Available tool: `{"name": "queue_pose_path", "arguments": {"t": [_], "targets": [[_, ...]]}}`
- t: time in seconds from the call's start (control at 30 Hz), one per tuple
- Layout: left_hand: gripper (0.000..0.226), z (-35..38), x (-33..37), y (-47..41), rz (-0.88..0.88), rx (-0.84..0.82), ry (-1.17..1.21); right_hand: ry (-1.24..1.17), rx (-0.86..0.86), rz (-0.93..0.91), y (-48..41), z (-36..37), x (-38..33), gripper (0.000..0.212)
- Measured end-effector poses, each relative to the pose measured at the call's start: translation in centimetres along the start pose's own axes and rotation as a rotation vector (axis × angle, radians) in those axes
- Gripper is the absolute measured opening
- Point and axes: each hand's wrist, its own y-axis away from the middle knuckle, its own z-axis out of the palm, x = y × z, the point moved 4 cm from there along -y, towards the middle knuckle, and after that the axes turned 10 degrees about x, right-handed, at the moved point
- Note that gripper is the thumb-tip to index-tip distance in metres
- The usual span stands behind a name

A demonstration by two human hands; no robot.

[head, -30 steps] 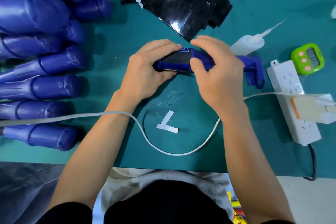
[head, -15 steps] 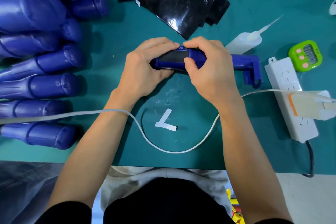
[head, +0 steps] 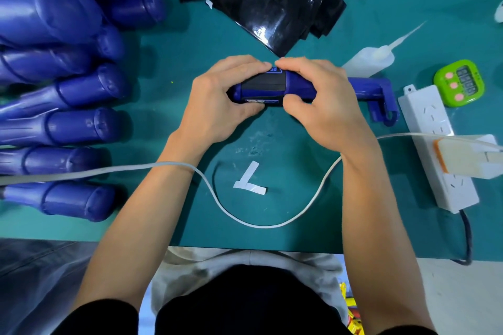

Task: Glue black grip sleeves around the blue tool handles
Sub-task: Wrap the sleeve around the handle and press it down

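Left hand (head: 217, 106) and right hand (head: 324, 106) both grip a blue tool handle (head: 299, 85) wrapped in a black grip sleeve (head: 262, 83), lying left-right on the green mat (head: 190, 49), hooked end pointing right toward the power strip (head: 432, 139).

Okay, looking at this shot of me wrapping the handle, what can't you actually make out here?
Head view only:
- Seam of the black grip sleeve: covered by the left hand and right hand.
- Print on the blue tool handle: too small, partly under fingers.
- Timer digits: too small.
- Glue bottle level: unclear.
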Motion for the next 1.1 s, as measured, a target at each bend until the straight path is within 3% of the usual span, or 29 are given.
{"name": "queue_pose_path", "arguments": {"t": [0.33, 0.57, 0.8, 1.1], "targets": [[0.064, -0.01, -0.3, 0.21, 0.009, 0.007, 0.003, -0.03, 0.129, 0.017, 0.03, 0.46, -0.12, 0.029], [0.066, -0.03, -0.29, 0.3, 0.004, -0.006, 0.027, -0.049, 0.184, 0.052, 0.36, 0.44, -0.33, 0.029], [0.065, 0.14, -0.25, 0.42, 0.01, -0.002, 0.015, -0.064, 0.05, 0.063, 0.08, -0.09, 0.26, 0.04], [0.065, 0.13, -0.35, 0.53, 0.003, 0.0, 0.012, -0.057, 0.189, 0.052, 0.34, 0.39, -0.36, 0.029]]}}
